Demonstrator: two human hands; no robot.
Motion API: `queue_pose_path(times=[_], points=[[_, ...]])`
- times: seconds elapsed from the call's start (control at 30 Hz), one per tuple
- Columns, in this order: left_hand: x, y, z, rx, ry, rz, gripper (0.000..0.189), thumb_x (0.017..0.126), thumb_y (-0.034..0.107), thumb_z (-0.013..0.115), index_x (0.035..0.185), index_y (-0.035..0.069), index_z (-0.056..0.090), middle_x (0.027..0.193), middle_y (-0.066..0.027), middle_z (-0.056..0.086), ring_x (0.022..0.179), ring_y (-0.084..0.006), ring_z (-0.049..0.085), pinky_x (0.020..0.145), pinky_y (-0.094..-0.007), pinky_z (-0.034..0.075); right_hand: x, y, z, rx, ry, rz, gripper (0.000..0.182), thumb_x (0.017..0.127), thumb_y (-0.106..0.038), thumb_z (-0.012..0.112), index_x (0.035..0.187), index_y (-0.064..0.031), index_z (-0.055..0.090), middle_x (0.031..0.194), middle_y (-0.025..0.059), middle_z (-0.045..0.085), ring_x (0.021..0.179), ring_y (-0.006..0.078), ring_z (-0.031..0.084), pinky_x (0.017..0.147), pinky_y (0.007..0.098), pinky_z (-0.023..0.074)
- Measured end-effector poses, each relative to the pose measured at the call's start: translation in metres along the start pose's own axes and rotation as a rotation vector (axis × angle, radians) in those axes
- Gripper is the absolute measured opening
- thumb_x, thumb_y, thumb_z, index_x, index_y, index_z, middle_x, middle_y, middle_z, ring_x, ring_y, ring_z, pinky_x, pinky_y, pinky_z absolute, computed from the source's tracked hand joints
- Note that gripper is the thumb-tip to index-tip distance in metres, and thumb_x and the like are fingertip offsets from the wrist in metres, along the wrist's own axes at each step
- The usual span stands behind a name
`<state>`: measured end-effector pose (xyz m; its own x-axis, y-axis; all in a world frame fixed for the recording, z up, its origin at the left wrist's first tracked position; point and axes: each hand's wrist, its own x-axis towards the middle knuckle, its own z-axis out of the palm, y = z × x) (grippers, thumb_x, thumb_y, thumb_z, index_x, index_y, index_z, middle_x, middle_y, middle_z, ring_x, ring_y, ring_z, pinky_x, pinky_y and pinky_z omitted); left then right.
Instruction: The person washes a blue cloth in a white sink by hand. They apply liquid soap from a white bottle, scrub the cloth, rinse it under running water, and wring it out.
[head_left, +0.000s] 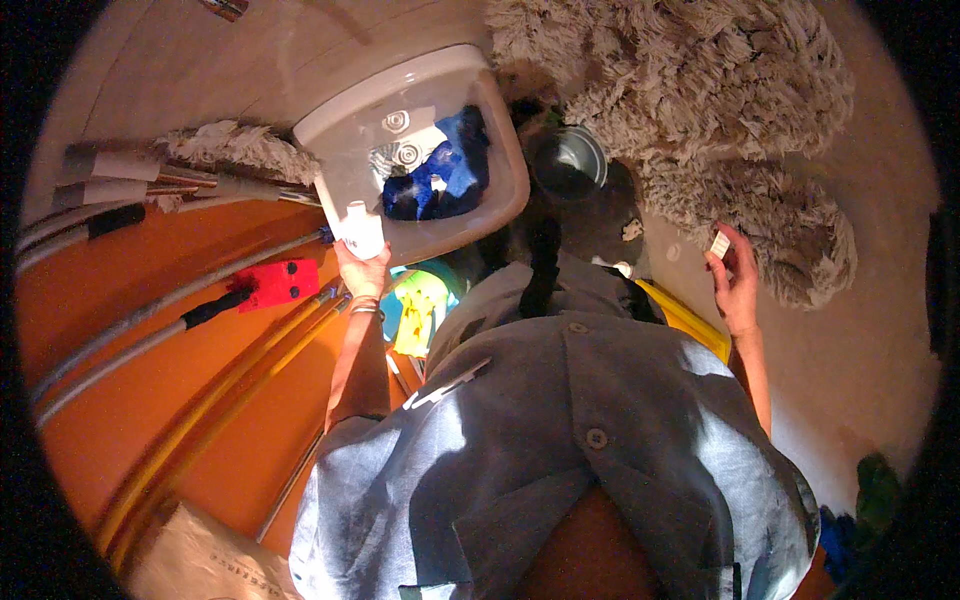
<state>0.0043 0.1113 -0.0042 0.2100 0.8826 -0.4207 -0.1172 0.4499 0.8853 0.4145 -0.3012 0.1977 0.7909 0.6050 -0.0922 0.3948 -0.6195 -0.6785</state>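
My left hand (363, 276) holds a white plastic bottle (361, 231) by its lower part, and the bottle's neck appears bare. It is over the near left corner of a pale basin (504, 180), which looks like a utility sink. Blue cloths (442, 169) lie inside the basin near white round fittings (407, 154). Off to the right, my right hand (736, 281) pinches a small white ribbed piece, apparently a cap (720, 245), between thumb and fingers. Behind that hand hang shaggy grey mop heads (780, 225).
Long handles (180, 289) lean along the orange wall (112, 465) at left, one beside a red plate (281, 285). A round grey bucket (592, 154) is right of the basin. Yellow-green cloth (418, 311), a yellow plastic edge (686, 322) and a brown paper bag (202, 559) are near my body.
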Motion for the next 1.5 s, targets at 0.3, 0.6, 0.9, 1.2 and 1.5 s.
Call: queue_pose_path(times=[0.3, 0.6, 0.9, 1.2, 1.5], points=[[0.061, 0.031, 0.0, 0.963, 0.175, 0.315, 0.066, 0.06, 0.024, 0.085, 0.108, 0.0, 0.048, 0.098, -0.0135, 0.066, 0.091, -0.0257, 0.064, 0.081, -0.0361, 0.051, 0.003, -0.005, 0.002, 0.019, -0.026, 0.018, 0.037, 0.088, -0.011, 0.064, 0.123, -0.0066, 0.055, 0.107, 0.0121, 0.059, 0.091, 0.0219, 0.06, 0.08, 0.0319, 0.0505], [0.046, 0.002, -0.024, 0.943, 0.134, 0.337, 0.067, 0.058, 0.016, 0.086, 0.109, 0.002, 0.045, 0.102, -0.0103, 0.064, 0.095, -0.0205, 0.062, 0.083, -0.0335, 0.05, -0.001, -0.003, 0.0, 0.027, -0.02, -0.005, 0.037, 0.088, -0.008, 0.063, 0.124, -0.0063, 0.054, 0.103, 0.0095, 0.057, 0.082, 0.0171, 0.062, 0.071, 0.0295, 0.0524], [0.068, 0.035, 0.005, 1.051, 0.152, 0.344, 0.066, 0.056, 0.017, 0.087, 0.107, 0.001, 0.048, 0.099, -0.0124, 0.065, 0.091, -0.0243, 0.062, 0.081, -0.0352, 0.05, 0.003, -0.007, 0.002, 0.08, -0.025, 0.042, 0.036, 0.088, -0.007, 0.063, 0.123, -0.0067, 0.054, 0.101, 0.009, 0.057, 0.084, 0.0176, 0.062, 0.075, 0.0299, 0.0521], [0.053, 0.015, 0.004, 0.981, 0.176, 0.318, 0.072, 0.055, 0.017, 0.088, 0.111, 0.002, 0.046, 0.102, -0.0102, 0.065, 0.093, -0.0202, 0.062, 0.083, -0.0342, 0.05, -0.006, 0.008, -0.003, 0.013, 0.001, -0.003, 0.037, 0.088, -0.006, 0.062, 0.124, -0.0058, 0.054, 0.103, 0.0096, 0.058, 0.087, 0.0177, 0.062, 0.076, 0.0292, 0.0516], [0.01, 0.033, 0.079, 1.021, 0.023, 0.287, 0.078, 0.057, 0.033, 0.086, 0.114, 0.0, 0.045, 0.101, -0.0159, 0.065, 0.093, -0.0266, 0.064, 0.083, -0.0365, 0.051, -0.008, 0.01, -0.009, 0.041, -0.029, 0.096, 0.039, 0.088, -0.007, 0.063, 0.126, -0.0078, 0.054, 0.107, 0.0097, 0.056, 0.088, 0.0182, 0.062, 0.075, 0.0286, 0.0519]])
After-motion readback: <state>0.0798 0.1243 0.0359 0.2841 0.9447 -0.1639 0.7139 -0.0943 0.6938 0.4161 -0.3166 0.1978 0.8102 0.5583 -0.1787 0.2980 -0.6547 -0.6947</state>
